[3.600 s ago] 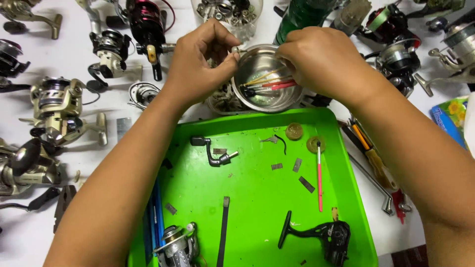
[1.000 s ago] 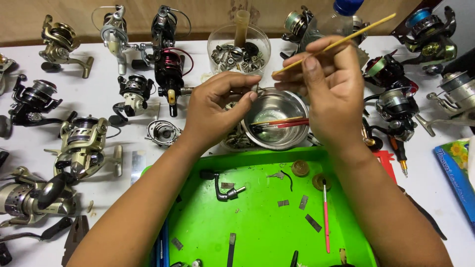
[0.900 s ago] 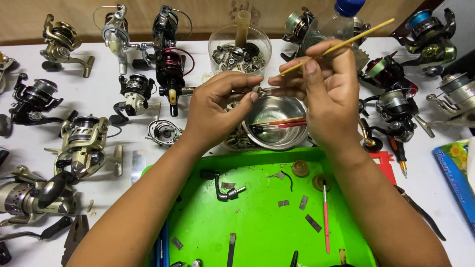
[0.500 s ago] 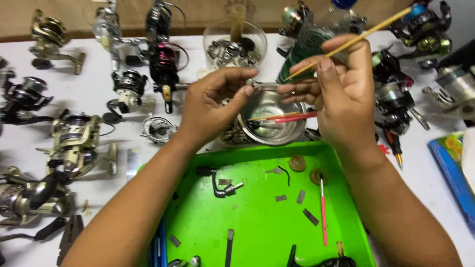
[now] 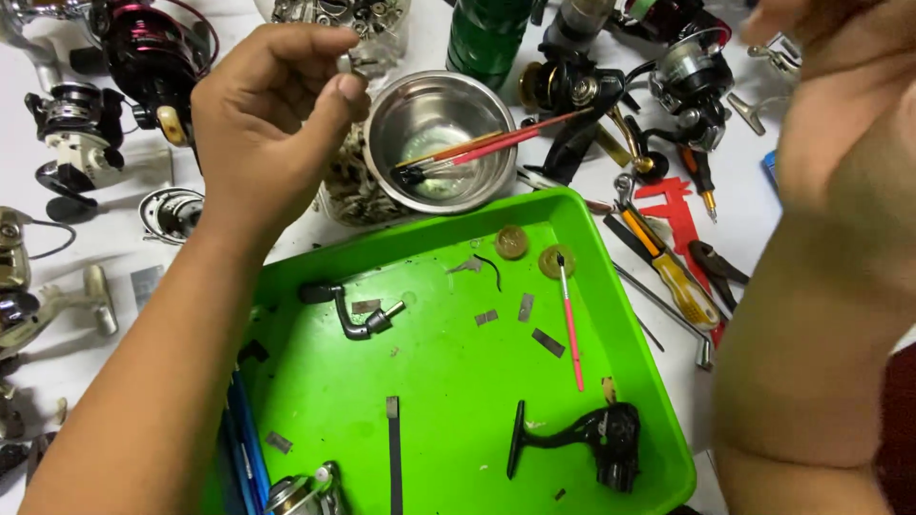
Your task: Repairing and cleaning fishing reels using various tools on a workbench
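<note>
— What's the left hand doing?

— I see it raised over the bench, just left of the steel bowl. Its fingers are curled in, thumb against forefinger, pinching a small metal part. It is tiny and half hidden, so I think it is a washer or bushing, no more.

— And the right hand?

— Blurred and cut off at the top right corner. I cannot tell whether its fingers are spread or closed, or whether they hold anything.

— What lies below?

— The bowl holds brushes with red and yellow handles. In front of it sits the green tray, with a black reel body, a crank handle, a pink stick and small scraps. Reels crowd the bench around.
</note>
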